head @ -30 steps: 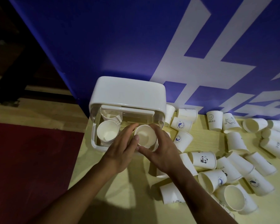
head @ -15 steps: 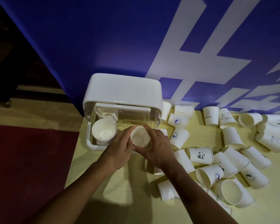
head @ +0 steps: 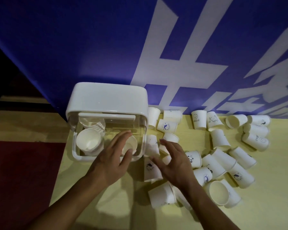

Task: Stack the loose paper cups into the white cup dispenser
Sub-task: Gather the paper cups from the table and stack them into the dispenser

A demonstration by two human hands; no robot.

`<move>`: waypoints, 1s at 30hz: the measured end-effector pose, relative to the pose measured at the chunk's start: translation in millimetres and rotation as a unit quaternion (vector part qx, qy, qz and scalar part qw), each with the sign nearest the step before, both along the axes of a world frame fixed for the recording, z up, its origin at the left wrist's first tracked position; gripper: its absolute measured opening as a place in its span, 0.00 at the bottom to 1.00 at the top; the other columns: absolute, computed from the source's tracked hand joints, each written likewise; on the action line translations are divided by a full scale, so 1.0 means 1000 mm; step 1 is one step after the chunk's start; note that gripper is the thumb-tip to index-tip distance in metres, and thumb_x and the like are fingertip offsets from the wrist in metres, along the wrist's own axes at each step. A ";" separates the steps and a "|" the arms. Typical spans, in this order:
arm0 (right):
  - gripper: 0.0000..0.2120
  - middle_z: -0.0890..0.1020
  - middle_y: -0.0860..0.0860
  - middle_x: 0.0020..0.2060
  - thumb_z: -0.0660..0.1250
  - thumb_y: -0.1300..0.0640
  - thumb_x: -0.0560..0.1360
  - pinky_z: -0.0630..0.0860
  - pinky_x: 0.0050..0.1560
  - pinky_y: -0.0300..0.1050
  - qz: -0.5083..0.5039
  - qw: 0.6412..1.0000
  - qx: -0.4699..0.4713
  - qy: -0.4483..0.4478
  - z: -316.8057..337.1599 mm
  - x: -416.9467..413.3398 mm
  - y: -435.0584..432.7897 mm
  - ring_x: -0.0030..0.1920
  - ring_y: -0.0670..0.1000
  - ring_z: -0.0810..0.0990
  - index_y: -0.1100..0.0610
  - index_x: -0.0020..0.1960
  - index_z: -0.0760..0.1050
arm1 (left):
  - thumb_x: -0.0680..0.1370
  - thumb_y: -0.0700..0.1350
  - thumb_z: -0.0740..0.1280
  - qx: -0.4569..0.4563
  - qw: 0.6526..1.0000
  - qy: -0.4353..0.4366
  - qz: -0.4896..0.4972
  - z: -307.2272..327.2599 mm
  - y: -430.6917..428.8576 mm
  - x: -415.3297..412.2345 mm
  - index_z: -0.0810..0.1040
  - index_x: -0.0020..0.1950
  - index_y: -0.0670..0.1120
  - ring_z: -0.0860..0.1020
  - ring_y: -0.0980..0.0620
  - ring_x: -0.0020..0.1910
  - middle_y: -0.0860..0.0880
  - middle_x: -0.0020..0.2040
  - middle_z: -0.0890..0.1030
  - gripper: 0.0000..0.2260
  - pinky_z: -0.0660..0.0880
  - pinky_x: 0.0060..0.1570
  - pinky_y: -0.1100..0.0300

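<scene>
The white cup dispenser stands at the table's far left corner, its front compartment open. A stack of cups fills the left side of it. A single white paper cup sits upright in the right side. My left hand hovers just in front of that cup, fingers spread, holding nothing. My right hand is open above the loose cups right of the dispenser, empty too. Several printed cups lie tipped across the table.
The yellow table ends at its left edge beside a red floor mat. A blue banner with white characters rises directly behind the dispenser and cups. An upright cup marked HELLO stands near the banner.
Both hands let go of the cup they held together; it now rests in the dispenser's right side. The right hand has drawn away rightward over the loose cups.
</scene>
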State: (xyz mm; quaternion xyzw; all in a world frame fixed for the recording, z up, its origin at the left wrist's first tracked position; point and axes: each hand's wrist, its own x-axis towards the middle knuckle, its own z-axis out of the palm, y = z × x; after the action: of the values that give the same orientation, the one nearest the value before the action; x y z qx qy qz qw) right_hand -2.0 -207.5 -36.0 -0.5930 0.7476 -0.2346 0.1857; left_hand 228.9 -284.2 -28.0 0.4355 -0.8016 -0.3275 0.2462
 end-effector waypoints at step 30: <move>0.41 0.75 0.51 0.70 0.80 0.43 0.68 0.72 0.63 0.47 -0.182 0.982 0.053 -0.006 -0.041 -0.483 0.099 0.69 0.54 0.73 0.55 0.75 0.69 | 0.75 0.63 0.70 -0.071 0.941 -0.284 -0.167 -0.030 -0.028 -0.545 0.57 0.79 0.51 0.69 0.48 0.72 0.51 0.76 0.65 0.39 0.70 0.67 0.53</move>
State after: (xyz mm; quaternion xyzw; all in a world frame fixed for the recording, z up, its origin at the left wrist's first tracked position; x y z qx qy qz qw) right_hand -485.2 -108.2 -76.5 -0.4353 0.8531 -0.2280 0.1753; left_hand -316.0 -311.9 -57.7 0.3515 -0.9206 -0.1688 -0.0199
